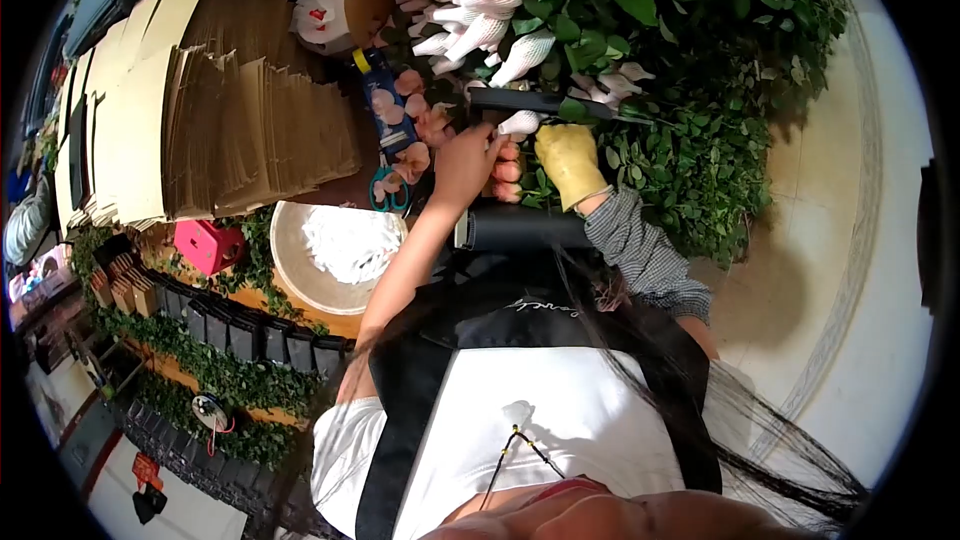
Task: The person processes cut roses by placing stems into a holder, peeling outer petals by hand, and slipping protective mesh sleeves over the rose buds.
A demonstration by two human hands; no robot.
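Note:
A rose bud in a white net sleeve (520, 123) lies between my two hands. My left hand (467, 162), bare, has its fingertips closed on the bud's left end. Just right of the bud is my right hand (569, 165) in a yellow glove, its fingers curled closed; what they hold is hidden. Below the netted bud, several peach-pink roses (507, 175) sit close beside my left hand. A long black bar (540, 101) crosses just above both hands. More netted buds (487, 0) are piled beyond it, with leafy stems (690, 130) to the right.
Stacked cardboard sheets (250, 130) fill the upper left. Blue-handled scissors (389, 190) and loose petals (409, 161) lie left of my left hand. A round bowl (290, 265) holds white net sleeves near my left forearm. A pink stool (209, 245) stands farther left.

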